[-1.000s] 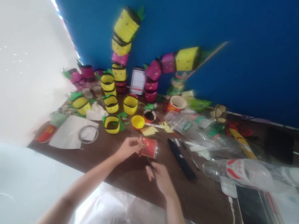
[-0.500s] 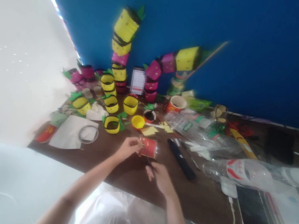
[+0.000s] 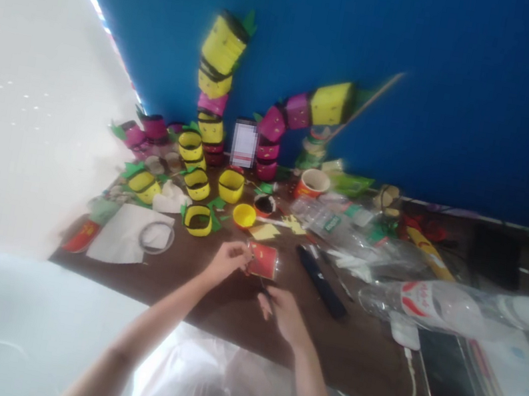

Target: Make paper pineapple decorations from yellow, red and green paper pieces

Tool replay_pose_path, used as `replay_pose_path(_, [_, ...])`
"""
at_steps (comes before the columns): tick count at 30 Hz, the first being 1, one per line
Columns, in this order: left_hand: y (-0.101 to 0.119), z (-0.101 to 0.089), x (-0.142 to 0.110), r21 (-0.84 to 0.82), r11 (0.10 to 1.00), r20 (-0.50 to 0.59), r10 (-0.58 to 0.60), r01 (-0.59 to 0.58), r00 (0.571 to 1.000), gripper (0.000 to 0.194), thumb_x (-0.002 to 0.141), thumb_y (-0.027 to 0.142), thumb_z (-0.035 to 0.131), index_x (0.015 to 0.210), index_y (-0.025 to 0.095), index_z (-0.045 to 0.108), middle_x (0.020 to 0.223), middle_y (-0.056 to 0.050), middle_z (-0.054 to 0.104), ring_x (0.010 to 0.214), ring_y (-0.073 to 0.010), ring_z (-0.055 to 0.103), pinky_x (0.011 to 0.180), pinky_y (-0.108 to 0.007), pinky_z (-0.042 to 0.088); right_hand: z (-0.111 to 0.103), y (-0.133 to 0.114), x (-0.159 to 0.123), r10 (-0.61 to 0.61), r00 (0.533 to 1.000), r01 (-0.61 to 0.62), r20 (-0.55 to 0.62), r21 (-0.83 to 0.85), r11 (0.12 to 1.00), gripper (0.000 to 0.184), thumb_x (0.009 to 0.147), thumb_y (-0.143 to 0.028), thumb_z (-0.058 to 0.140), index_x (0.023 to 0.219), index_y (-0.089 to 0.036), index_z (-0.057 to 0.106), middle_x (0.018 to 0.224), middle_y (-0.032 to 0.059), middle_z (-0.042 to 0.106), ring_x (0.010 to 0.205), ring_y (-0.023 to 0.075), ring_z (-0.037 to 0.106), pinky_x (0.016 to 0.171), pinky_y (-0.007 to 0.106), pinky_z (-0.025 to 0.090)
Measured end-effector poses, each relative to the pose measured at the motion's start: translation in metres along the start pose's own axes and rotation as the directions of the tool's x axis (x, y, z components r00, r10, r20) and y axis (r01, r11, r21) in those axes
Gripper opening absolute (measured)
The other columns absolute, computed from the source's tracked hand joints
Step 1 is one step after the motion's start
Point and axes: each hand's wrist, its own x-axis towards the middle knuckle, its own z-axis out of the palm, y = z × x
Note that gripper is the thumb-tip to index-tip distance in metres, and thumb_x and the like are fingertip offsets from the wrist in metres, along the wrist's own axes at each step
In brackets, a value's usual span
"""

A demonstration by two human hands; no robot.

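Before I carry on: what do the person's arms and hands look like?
The left hand and right hand are ungloved. Both forearms are bare, with no sleeve, watch or bracelet visible. Whitish clothing shows between them; rings are too blurred to judge.

Yellow-marked red piece (image 3: 262, 261), dark tool (image 3: 264, 285) beside it

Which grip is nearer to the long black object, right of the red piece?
Right. The right grip is left of the long black object and closer to the wearer, apart from it; the left grip is farther left, at the red piece's left edge.
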Motion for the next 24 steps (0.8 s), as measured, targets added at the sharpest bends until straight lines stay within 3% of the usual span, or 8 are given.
replay_pose_path(18, [-0.0037, -0.001, 0.0012, 0.016, 1.0, -0.04, 0.017, -0.016, 0.999, 0.014, 0.069, 0.024, 0.062, 0.064, 0.012, 0.056, 0.053, 0.003, 0.055, 0.046, -0.0079, 0.053, 0.049, -0.02, 0.045, -0.0002, 0.0022, 0.0009, 0.005, 1.0, -0.005, -0.004, 0.007, 1.0, 0.041, 0.078, -0.042, 0.053, 0.048, -0.018, 0.041, 0.046, -0.0039, 0.043, 0.048, 0.0091, 0.041, 0.05, 0.022, 0.029])
replay_pose_path(24, [0.0014, 0.0012, -0.0007, 0.02, 1.0, -0.003, 0.019, -0.019, 1.0, 0.02, 0.068, 0.03, 0.065, 0.064, 0.012, 0.056, 0.054, 0.002, 0.056, 0.047, -0.0084, 0.054, 0.049, -0.02, 0.045, 0.0001, 0.0025, 0.0011, 0.002, 1.0, -0.002, -0.012, 0.007, 1.0, 0.04, 0.079, -0.041, 0.053, 0.048, -0.018, 0.041, 0.046, -0.0042, 0.043, 0.048, 0.0088, 0.04, 0.05, 0.022, 0.028])
